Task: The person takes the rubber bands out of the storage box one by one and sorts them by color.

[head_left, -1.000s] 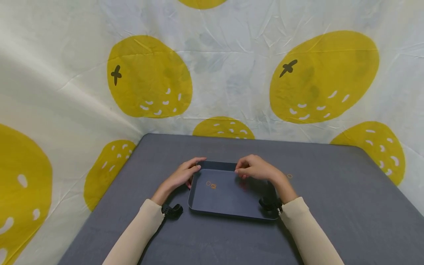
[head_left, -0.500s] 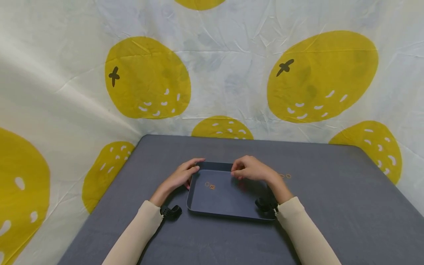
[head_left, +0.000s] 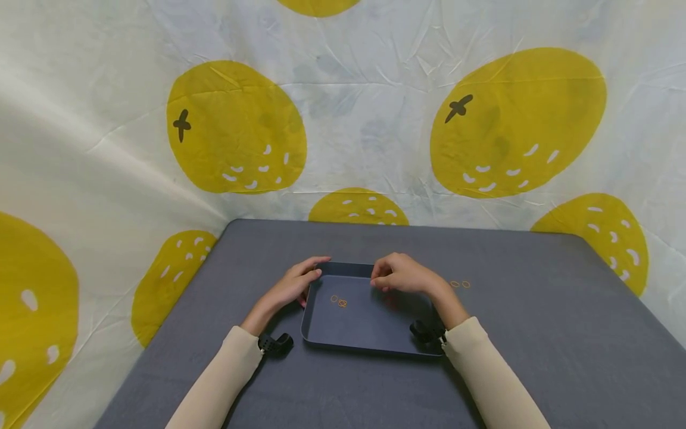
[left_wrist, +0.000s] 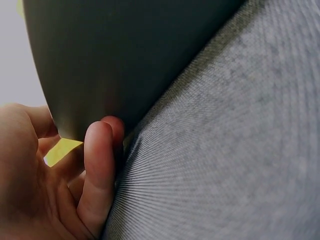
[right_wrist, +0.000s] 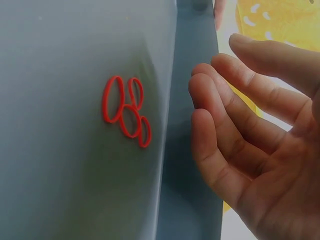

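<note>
A shallow dark grey tray [head_left: 364,328] lies on the table. My left hand [head_left: 292,285] grips its far left corner, thumb at the rim; in the left wrist view this hand [left_wrist: 55,195] has its fingers against the outer wall [left_wrist: 115,65]. Over the tray's far side hovers my right hand [head_left: 406,275]. The right wrist view shows this hand [right_wrist: 270,145] with fingers loosely bent, thumb apart and nothing held. Several thin orange-red rings [right_wrist: 105,105] lie close together on the tray floor, on its left half in the head view [head_left: 343,302].
Two more thin orange rings [head_left: 462,285] lie on the grey tabletop [head_left: 536,328], right of the tray beside my right wrist. A white cloth [head_left: 370,131] with yellow fruit shapes hangs behind the table and along its left side.
My right hand has shifted slightly left over the tray, and a second ring on the tabletop has come into sight beside the wrist. My left hand keeps its grip on the corner.
</note>
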`<state>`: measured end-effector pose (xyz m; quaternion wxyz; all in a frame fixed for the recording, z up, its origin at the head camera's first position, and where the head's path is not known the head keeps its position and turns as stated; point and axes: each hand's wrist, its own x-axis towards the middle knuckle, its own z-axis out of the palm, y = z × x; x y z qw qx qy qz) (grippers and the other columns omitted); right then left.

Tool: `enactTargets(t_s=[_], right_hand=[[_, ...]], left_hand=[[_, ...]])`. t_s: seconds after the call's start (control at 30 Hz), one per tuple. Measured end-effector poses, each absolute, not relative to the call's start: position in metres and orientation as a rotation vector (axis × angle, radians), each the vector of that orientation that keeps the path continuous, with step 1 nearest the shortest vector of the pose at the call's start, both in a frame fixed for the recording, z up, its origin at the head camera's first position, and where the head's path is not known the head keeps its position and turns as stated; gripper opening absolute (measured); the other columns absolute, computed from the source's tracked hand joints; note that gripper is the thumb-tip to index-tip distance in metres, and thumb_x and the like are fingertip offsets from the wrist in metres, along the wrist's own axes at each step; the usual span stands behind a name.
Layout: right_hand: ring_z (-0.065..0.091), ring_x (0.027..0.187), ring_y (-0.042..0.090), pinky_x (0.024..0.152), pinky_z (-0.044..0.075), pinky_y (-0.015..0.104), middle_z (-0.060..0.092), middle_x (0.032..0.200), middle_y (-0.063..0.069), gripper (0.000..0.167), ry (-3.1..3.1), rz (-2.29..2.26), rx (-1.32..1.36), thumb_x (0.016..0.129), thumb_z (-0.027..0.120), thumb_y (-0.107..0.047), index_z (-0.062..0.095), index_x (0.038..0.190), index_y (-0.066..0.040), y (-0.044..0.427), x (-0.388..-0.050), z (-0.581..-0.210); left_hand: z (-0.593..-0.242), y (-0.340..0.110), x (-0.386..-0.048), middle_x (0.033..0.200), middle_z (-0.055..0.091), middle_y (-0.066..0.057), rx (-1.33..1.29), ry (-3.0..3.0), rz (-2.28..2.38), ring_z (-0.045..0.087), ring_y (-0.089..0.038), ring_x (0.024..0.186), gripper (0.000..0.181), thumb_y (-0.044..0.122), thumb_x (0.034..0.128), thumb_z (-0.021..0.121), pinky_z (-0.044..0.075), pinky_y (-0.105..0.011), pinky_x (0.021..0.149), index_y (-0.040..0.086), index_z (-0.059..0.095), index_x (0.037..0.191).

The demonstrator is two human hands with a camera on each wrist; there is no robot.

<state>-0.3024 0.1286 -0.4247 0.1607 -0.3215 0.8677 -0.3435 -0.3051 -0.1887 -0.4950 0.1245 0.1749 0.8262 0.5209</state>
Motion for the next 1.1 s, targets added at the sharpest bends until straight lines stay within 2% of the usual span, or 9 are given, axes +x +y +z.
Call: enactTargets(t_s=[0.13,0.37,0.63,0.8,1.1], right_hand=[[0.072,0.08,0.028,0.067,0.054,0.029,0.076,0.091,0.015,0.015,2.474,-0.969,-0.913,0.099,0.068,-0.017,0.076,0.101,-0.004,0.127,-0.304,-0.426],[0.07,0.076,0.026,0.066,0.055,0.03,0.075,0.085,0.012,0.017,2.455,-0.962,-0.896,0.101,0.067,-0.018,0.076,0.101,-0.004,0.125,-0.306,-0.432],[0.07,0.075,0.025,0.067,0.06,0.039,0.074,0.086,0.012,0.018,2.413,-0.969,-0.878,0.102,0.065,-0.019,0.076,0.102,-0.004,0.126,-0.304,-0.437],[0.07,0.076,0.024,0.067,0.06,0.039,0.074,0.086,0.013,0.019,2.41,-0.967,-0.895,0.103,0.064,-0.019,0.076,0.102,-0.004,0.126,-0.304,-0.439],[0.069,0.075,0.021,0.066,0.058,0.032,0.074,0.085,0.009,0.019,2.404,-0.947,-0.895,0.103,0.064,-0.021,0.076,0.101,-0.006,0.126,-0.305,-0.443]], left_hand=[[-0.496,-0.189,-0.305,0.134,0.054,-0.029,0.513,2.417,1.51,0.056,-0.019,0.048,0.047,0.026,0.1126,0.044,0.055,-0.039,0.045,0.024,0.042,0.16],[-0.496,-0.188,-0.302,0.127,0.058,-0.023,0.515,2.441,1.521,0.056,-0.018,0.047,0.046,0.029,0.1119,0.046,0.055,-0.039,0.045,0.027,0.046,0.157],[-0.493,-0.185,-0.3,0.107,0.06,-0.017,0.507,2.472,1.512,0.056,-0.02,0.046,0.045,0.028,0.1117,0.046,0.056,-0.039,0.045,0.027,0.047,0.156],[-0.494,-0.185,-0.301,0.109,0.06,-0.017,0.505,2.48,1.504,0.056,-0.02,0.045,0.045,0.028,0.1117,0.046,0.056,-0.038,0.045,0.027,0.047,0.157],[-0.493,-0.185,-0.301,0.133,0.059,-0.022,0.499,2.471,1.503,0.057,-0.018,0.046,0.045,0.029,0.1116,0.046,0.055,-0.037,0.045,0.027,0.047,0.156]])
